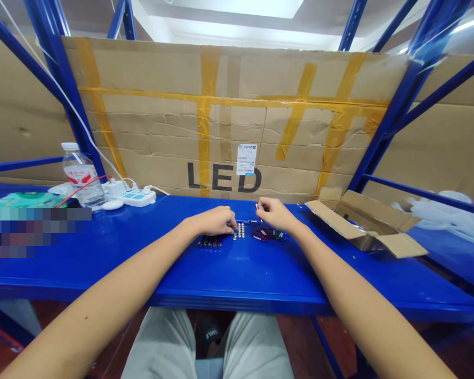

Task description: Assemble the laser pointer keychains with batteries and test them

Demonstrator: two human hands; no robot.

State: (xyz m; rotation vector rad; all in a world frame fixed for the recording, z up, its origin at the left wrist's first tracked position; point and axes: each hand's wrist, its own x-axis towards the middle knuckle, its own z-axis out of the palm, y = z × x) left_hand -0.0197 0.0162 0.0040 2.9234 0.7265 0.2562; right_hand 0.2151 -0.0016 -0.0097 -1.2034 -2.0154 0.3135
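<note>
Across the blue counter (240, 276), silver discs (240, 230) lie in rows running near to far, just right of the nearer left hand (219, 221), whose grip I cannot tell, while the right hand (274, 213) pinches an unclear small thing (256, 206).

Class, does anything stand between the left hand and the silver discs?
Nothing visible does: the left hand is close beside the discs. The tubes lie nearer the person, off that short path.

Trousers (158, 342): 1 pr., lt. grey, creased. Shoe (210, 333): 1 vis., dk., wht. "SMILE" lettering. Forearms (114, 292): 2, bare. L hand (218, 220), R hand (274, 213): bare.
</note>
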